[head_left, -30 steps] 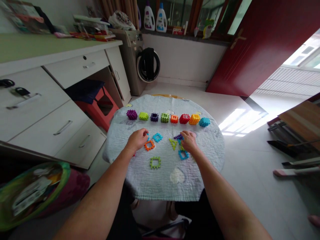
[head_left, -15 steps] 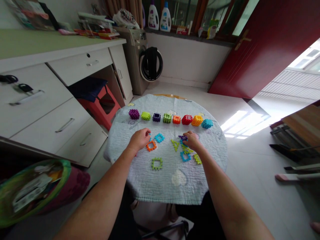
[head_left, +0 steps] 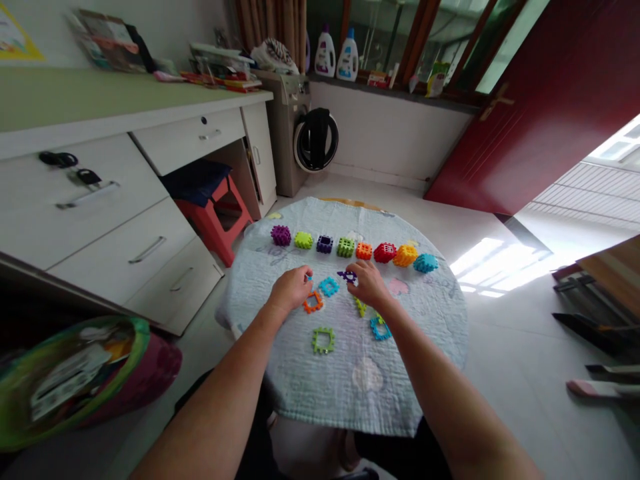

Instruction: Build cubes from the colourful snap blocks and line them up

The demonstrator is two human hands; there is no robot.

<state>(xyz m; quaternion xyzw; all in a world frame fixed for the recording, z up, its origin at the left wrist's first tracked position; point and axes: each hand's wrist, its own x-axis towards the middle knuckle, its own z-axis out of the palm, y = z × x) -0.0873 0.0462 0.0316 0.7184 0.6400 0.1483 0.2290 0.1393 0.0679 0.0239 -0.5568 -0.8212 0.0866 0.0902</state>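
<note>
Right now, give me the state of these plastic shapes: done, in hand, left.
Done: a row of eight chunky blocks looks built, along the far side of the quilted cloth. In hand: your right hand holds a purple piece, and your left hand pinches a small blue piece. Left: flat frames lie loose, teal, orange, green and blue.

Eight chunky multicolour plastic block shapes (head_left: 345,247) in one row on one round quilted pale-blue cloth (head_left: 300,387). Four flat plastic square frames: orange frame (head_left: 313,303), teal frame (head_left: 329,287), green frame (head_left: 323,340), blue frame (head_left: 380,329). One lime plastic triangle (head_left: 360,307). One small purple plastic piece (head_left: 347,275). One tiny blue plastic piece (head_left: 309,277). Two bare hands: left hand (head_left: 291,290), right hand (head_left: 369,283). Two white plastic detergent bottles (head_left: 347,60).
</note>
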